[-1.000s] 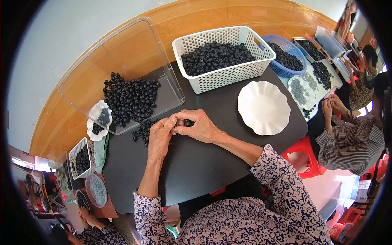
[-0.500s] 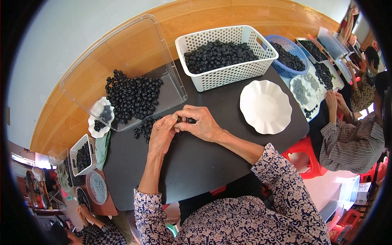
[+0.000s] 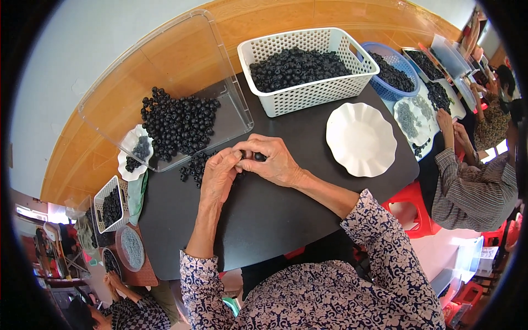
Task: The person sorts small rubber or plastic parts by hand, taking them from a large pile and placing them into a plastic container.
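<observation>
Above the dark table (image 3: pixel 264 220), my left hand (image 3: pixel 218 175) and my right hand (image 3: pixel 274 162) meet at the fingertips. Both are closed, pinching a small black round part (image 3: pixel 242 154) between them. A second black part (image 3: pixel 260 157) is tucked in the curled fingers of my right hand. Just behind my left hand, several loose black parts (image 3: pixel 193 168) lie on the tabletop. Beyond them a clear plastic bin (image 3: pixel 240 113), tipped on its side, holds a pile of black round parts (image 3: pixel 179 124) with holes. My fingers partly hide the pinched part.
A white perforated basket (image 3: pixel 313 94) of black parts stands at the back. Right of my hands is a white scalloped plate (image 3: pixel 361 140); a smaller white dish (image 3: pixel 131 171) with grey and black bits sits left of the bin. Co-workers sit at both sides, near a blue basket (image 3: pixel 389 91) and a red stool (image 3: pixel 415 212).
The whole view has shifted slightly. My hands stay together in nearly the same place, with small finger movements around the pinched black part.
</observation>
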The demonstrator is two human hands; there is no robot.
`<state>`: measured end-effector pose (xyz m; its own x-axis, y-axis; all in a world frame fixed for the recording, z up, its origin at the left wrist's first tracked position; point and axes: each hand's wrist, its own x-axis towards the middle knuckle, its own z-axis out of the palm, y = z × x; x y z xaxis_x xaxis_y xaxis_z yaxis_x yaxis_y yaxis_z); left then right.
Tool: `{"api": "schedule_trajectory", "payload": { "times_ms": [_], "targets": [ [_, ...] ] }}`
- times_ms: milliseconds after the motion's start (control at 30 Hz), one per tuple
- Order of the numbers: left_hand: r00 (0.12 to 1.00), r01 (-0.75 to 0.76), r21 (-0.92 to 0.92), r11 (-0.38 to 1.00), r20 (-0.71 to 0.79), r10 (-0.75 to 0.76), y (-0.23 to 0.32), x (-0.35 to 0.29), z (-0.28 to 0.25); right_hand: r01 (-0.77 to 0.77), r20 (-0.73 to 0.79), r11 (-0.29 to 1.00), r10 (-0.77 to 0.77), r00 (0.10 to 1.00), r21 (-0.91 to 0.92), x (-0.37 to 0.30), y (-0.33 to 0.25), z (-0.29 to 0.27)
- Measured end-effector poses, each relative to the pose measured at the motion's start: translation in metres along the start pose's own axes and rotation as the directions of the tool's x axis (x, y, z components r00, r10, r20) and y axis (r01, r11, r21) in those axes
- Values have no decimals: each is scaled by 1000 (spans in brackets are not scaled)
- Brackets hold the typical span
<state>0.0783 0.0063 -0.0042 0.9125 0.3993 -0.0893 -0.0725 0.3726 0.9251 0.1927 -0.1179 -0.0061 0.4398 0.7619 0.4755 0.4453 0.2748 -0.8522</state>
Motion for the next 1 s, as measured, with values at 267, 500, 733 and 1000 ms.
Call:
{"api": "schedule_trajectory", "payload": {
  "times_ms": [267,500,733,1000],
  "targets": [
    [999,4,86,996,-34,-1,1,3,-2,4,-21,1000,-3,1000,18,-1,0,2],
    [991,-93,459,884,-44,128,15,0,-2,-64,-74,996,60,995,-54,0,-3,-3],
    [909,-279,939,201,191,371,24,-14,1,-120,-156,981,144,977,153,0,10,-9],
    [912,-331,942,-62,336,238,7,-25,-4,-388,84,745,411,908,542,3,2,-7]
  ]
}}
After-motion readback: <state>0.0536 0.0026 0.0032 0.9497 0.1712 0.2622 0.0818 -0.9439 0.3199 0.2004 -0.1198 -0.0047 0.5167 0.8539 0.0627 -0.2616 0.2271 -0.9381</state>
